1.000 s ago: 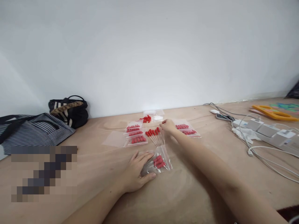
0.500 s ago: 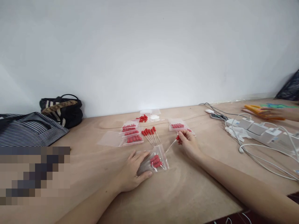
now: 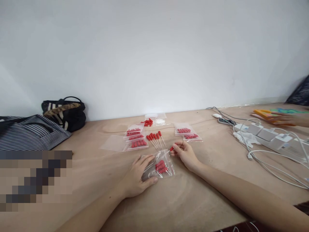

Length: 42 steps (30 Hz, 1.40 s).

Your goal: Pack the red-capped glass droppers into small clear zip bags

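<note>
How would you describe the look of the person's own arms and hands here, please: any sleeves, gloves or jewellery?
Both arms are bare as far as the view shows, with no sleeves. The left hand and right hand wear no gloves, and no rings, watch or bracelet show on either wrist. Nails look short and unpainted, though they are too small to be sure.

Lying on the plywood tabletop (image 3: 193,199): filled zip bags (image 3: 135,138), loose red-tipped sticks (image 3: 155,139), a striped bag (image 3: 31,132), a black handbag (image 3: 64,113), a power strip (image 3: 270,135) trailing white cables (image 3: 272,167), a phone (image 3: 225,121).
</note>
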{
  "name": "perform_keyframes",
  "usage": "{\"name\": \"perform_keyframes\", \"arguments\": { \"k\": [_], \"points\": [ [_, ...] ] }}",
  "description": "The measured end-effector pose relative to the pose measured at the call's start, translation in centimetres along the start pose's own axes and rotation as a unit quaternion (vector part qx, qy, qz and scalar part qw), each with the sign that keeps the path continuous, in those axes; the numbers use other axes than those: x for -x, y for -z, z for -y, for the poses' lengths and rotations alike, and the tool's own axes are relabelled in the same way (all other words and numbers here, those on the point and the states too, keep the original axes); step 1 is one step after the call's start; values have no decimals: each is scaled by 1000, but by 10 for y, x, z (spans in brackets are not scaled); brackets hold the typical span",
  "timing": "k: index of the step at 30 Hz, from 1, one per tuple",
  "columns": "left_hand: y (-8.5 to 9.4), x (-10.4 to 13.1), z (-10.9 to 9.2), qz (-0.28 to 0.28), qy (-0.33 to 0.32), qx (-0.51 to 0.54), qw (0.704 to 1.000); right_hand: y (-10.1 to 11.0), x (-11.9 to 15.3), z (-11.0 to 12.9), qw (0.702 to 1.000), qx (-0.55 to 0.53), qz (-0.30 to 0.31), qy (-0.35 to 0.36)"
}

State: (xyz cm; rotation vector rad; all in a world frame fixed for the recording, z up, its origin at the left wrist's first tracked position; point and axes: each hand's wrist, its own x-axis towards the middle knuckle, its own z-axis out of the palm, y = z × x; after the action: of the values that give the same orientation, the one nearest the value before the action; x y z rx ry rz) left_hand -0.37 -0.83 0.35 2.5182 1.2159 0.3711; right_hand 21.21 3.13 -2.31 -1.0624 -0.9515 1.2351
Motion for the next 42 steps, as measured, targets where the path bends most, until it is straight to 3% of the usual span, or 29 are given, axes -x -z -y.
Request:
{"name": "perform_keyframes", "arguments": {
  "k": [10,17,25,33,35,39,42],
  "points": [
    [0,1,-1,-18,0,6,1000,-1,9,0,971,165,171,-39],
    [0,1,0,-13,-10,7,1000,-4,5,7,944,172,273,-67],
    [2,3,1,-7,-22,31,999,14,9,17,963,187,168,-98],
    [3,2,-2,-2,-25,17,1000,7,4,1,965,217,126,-75],
    [3,1,-3,0,-23,16,1000,6,1,3,960,220,146,-89],
    [1,1,-1,5,-21,12,1000,6,-3,12,942,204,248,-97],
    [1,1,4,6,-24,10,1000,10,-3,18,936,215,253,-120]
  ]
}}
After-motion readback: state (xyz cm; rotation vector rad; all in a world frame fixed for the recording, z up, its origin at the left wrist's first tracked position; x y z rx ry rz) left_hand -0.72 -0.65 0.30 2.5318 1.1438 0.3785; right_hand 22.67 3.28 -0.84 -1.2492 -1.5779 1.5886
